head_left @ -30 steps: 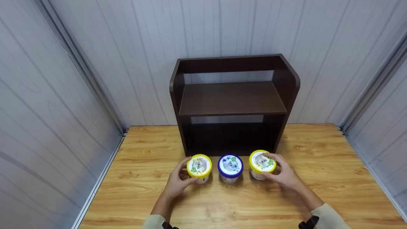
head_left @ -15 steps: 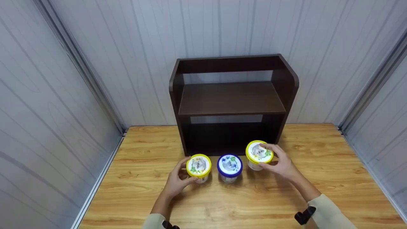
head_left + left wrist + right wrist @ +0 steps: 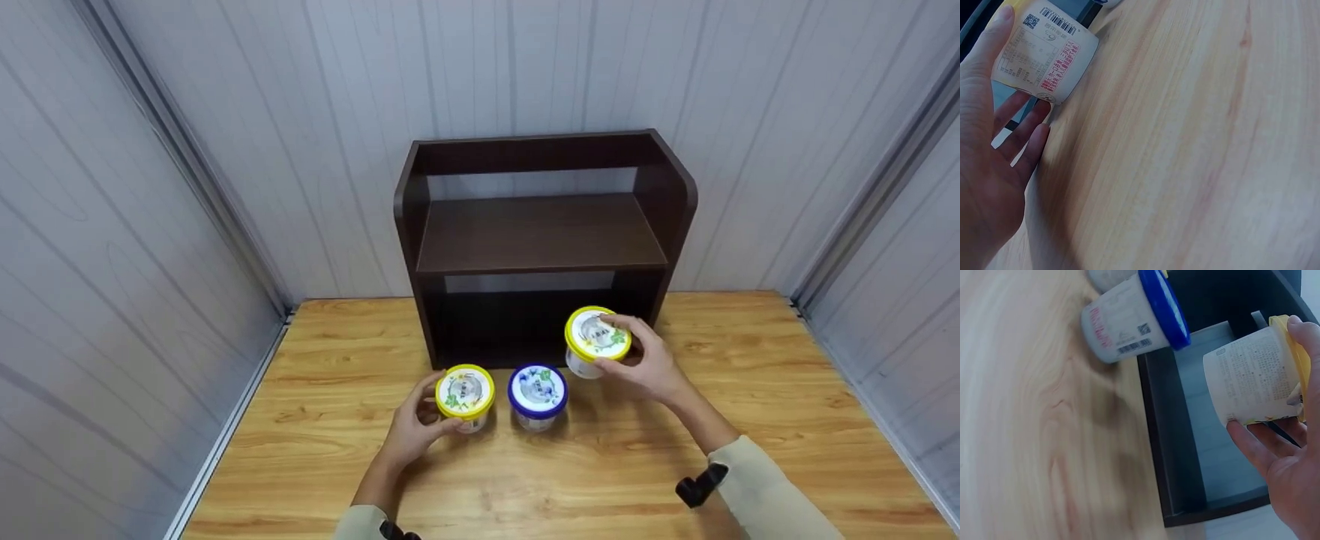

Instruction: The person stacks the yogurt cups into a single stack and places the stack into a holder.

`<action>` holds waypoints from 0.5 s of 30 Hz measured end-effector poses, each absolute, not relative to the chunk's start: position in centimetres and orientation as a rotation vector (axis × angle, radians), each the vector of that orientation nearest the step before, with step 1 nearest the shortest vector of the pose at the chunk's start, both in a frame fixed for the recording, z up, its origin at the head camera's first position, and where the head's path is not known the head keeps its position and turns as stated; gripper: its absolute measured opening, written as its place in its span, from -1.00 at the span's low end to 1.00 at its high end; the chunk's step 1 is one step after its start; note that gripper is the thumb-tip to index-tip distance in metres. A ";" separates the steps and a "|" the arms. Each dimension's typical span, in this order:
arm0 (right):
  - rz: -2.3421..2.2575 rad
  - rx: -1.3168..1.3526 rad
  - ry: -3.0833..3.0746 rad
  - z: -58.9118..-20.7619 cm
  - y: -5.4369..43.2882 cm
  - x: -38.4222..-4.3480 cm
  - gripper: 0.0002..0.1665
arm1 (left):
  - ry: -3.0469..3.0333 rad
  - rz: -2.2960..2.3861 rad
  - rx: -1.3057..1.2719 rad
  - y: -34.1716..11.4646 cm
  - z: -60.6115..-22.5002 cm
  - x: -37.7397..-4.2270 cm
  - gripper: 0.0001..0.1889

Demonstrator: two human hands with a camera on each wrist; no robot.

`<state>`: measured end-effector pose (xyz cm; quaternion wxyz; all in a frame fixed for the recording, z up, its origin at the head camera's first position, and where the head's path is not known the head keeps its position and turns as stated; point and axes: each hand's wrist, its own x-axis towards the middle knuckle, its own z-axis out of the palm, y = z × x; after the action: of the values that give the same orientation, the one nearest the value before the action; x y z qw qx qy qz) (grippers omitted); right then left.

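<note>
In the head view my right hand grips a yellow-lidded tub near its rim, lifted off the table before the shelf's lower compartment. The right wrist view shows the same tub tilted, with printed text on its side. My left hand holds another yellow-lidded tub, thumb and fingers round its lid; it stands on the table. That tub's label with a barcode faces the left wrist camera. Between the two hands a blue-lidded tub stands upright, untouched.
A dark brown two-level shelf stands at the back of the wooden table, its lower opening facing me. Pale panelled walls enclose the table at the back and both sides.
My right hand has raised its yellow-lidded tub from the table and carried it forward and slightly left, towards the shelf. The left hand and the blue-lidded tub have stayed in place.
</note>
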<state>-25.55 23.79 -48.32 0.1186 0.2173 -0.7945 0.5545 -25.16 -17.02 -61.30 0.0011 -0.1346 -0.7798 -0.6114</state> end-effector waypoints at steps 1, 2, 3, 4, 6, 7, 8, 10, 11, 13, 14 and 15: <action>1.617 0.634 -2.325 -48.1 23.6 -25.6 -0.22 | -2.443 -1.926 -0.421 -17.0 -61.3 -25.2 -0.12; 1.612 0.633 -2.327 -47.9 23.3 -25.6 -0.22 | -2.438 -1.935 -0.420 -17.0 -61.4 -25.2 -0.11; 1.609 0.631 -2.328 -47.7 23.1 -25.6 -0.22 | -2.432 -1.945 -0.422 -17.1 -61.4 -25.2 -0.11; 1.606 0.631 -2.332 -47.5 22.8 -25.6 -0.22 | -2.425 -1.955 -0.425 -17.1 -61.5 -25.2 -0.10; 1.605 0.636 -2.335 -47.2 22.2 -25.5 -0.22 | -2.411 -1.972 -0.427 -17.1 -61.6 -25.3 -0.09; 1.607 0.642 -2.337 -47.1 21.9 -25.5 -0.22 | -2.399 -1.982 -0.430 -17.1 -61.6 -25.3 -0.09; 1.606 0.649 -2.341 -47.0 21.6 -25.5 -0.22 | -2.389 -1.988 -0.433 -17.1 -61.6 -25.3 -0.08; 1.607 0.664 -2.349 -46.7 21.0 -25.5 -0.22 | -2.373 -1.995 -0.438 -17.0 -61.6 -25.3 -0.08; 1.605 0.674 -2.350 -46.6 20.7 -25.5 -0.22 | -2.371 -1.993 -0.439 -17.0 -61.6 -25.4 -0.08; 1.597 0.693 -2.358 -46.5 20.2 -25.5 -0.22 | -2.376 -1.985 -0.443 -17.0 -61.6 -25.4 -0.08; 1.594 0.703 -2.362 -46.4 19.9 -25.5 -0.22 | -2.383 -1.977 -0.442 -17.0 -61.6 -25.3 -0.09; 1.590 0.715 -2.366 -46.4 19.6 -25.5 -0.22 | -2.392 -1.970 -0.440 -17.0 -61.5 -25.3 -0.09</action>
<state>-25.47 19.56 -46.35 0.1013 0.2419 -0.8009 0.5384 -25.32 -16.95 -61.55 0.0058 -0.1405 -0.7643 -0.6293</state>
